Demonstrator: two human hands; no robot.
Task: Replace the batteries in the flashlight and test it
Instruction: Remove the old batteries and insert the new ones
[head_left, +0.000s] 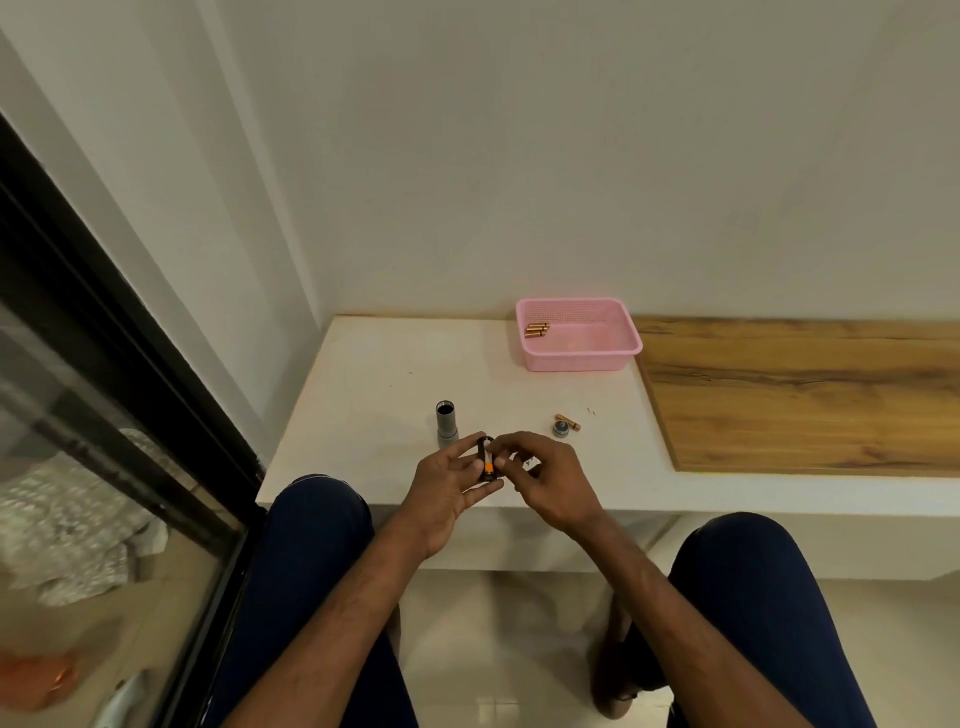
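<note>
Here, over the near edge of the desk (363, 364), the left hand (447, 486) wraps its fingers round the black battery holder (487, 463), steadying it. The right hand (545, 480) pinches its top end, apparently seating a battery. The flashlight body (445, 426) stands open-end up alongside, awaiting it.

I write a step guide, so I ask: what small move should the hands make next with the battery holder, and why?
Probably push the battery fully into the holder. The left hand grips the holder, the right hand pinches its top end, and one battery lies in its slot. The flashlight body stands open on the table.
</note>
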